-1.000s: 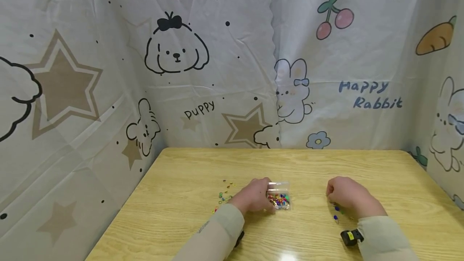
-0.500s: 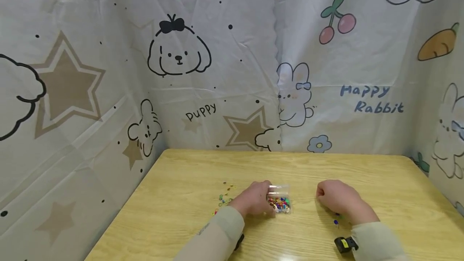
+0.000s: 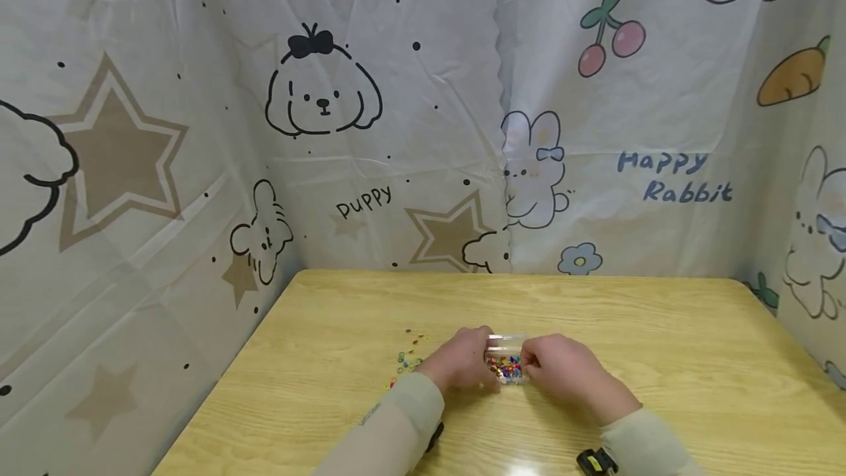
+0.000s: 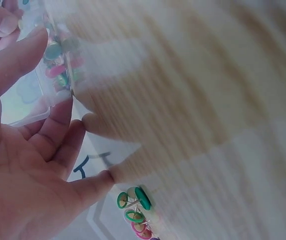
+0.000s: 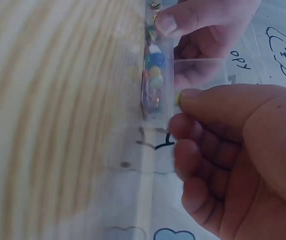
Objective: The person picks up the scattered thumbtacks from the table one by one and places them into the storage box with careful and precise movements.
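A small clear plastic box (image 3: 507, 341) with its lid raised stands on the table, holding many colourful thumbtacks (image 3: 506, 368). My left hand (image 3: 465, 358) grips its left side, thumb at the near edge and fingers behind. At the right side of the box is my right hand (image 3: 562, 367), with thumb and forefinger together. In the right wrist view a yellow-green thumbtack (image 5: 178, 97), mostly hidden, shows at that thumb's tip. Loose thumbtacks (image 3: 405, 362) lie left of my left hand, and green-rimmed thumbtacks (image 4: 135, 216) show close up in the left wrist view.
The wooden table (image 3: 344, 300) has a patterned cloth (image 3: 396, 94) hanging behind it and at both sides. A black wrist camera (image 3: 597, 461) sits by my right sleeve (image 3: 651, 446).
My right hand has moved left from the table's right part to the box. The blue thumbtacks seen there earlier are out of sight now. My left hand and the box stay put.
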{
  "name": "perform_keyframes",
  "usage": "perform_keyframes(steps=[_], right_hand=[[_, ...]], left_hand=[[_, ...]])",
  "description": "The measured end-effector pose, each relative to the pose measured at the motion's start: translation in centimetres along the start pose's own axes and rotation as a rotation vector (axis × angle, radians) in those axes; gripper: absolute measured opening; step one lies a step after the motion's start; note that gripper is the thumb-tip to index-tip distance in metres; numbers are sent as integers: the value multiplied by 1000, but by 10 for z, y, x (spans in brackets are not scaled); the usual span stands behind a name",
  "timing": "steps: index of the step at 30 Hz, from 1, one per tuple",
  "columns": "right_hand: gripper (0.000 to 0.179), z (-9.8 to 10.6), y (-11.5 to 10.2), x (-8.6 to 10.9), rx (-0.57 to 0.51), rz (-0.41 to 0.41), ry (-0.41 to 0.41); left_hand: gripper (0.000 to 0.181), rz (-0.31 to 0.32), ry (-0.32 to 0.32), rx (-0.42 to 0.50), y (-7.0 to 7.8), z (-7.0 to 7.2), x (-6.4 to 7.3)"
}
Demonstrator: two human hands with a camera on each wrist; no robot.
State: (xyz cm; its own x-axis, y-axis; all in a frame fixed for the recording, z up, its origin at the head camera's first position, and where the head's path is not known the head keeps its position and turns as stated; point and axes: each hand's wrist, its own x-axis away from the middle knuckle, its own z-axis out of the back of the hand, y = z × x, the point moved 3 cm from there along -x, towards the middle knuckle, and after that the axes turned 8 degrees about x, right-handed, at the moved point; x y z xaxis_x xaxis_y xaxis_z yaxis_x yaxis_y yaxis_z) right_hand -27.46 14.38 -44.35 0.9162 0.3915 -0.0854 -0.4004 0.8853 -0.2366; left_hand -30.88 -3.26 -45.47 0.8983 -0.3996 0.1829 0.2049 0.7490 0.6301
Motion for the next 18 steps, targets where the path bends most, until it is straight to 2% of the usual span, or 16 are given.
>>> perform_keyframes(steps=[4,13,18], right_hand=[[22,-4,-1,0,4,11,10],[18,-2,0,0,8,32,-2],[20,2,5,1,-11,9,-3]], left_hand=[[67,9,0,15,-1,0,0],[71,19,-3,-19,-1,0,-3],[70,27,-8,-17,-2,-1,-2]])
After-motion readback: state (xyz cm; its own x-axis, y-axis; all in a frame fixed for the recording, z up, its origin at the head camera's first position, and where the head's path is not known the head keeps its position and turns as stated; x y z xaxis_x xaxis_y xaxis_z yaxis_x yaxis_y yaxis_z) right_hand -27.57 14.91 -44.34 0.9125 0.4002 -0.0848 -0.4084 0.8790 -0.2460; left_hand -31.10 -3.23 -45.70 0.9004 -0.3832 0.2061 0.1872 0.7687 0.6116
